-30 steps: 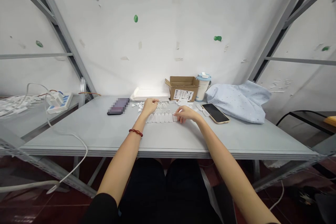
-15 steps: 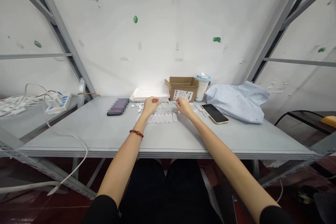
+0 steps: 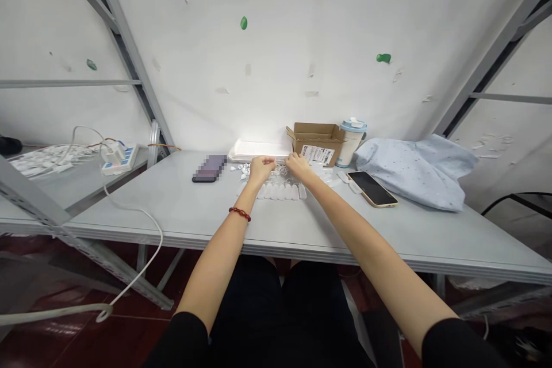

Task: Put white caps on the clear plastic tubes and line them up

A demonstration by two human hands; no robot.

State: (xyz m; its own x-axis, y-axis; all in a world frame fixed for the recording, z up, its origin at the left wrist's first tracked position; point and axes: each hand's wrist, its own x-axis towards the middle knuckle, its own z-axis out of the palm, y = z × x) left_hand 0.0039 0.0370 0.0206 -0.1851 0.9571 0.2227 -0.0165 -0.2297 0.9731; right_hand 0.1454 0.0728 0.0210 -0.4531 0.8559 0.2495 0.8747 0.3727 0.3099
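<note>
So the big change here is the right hand (image 3: 298,165): a second ago it's down at the right end of the row of frosted white, oval-ended plastic pieces (image 3: 282,191), and now it's off that row and up at the loose heap of thin white stringy bits (image 3: 280,171). The view has swung a little too. To me that puts the handling at the heap, with the row left lying untouched on the grey tabletop (image 3: 190,207), nearer the person than both hands.

Pose-wise, the left hand (image 3: 261,169) is at the heap's left side, back of the hand facing up, fingers bunched and pointing right. Looks like a pinch, but I honestly can't tell if anything's in it. The right forearm slants in from the lower right, knuckles up, fingers curled down just in front of the open brown cardboard box (image 3: 319,138). Can't tell if those have hold of anything either. The two hands are near each other but apart, heap between them. Small white knobby plastic bits (image 3: 245,168) sit just left of the left hand, and a flat white stack (image 3: 261,150) lies behind it.
</note>
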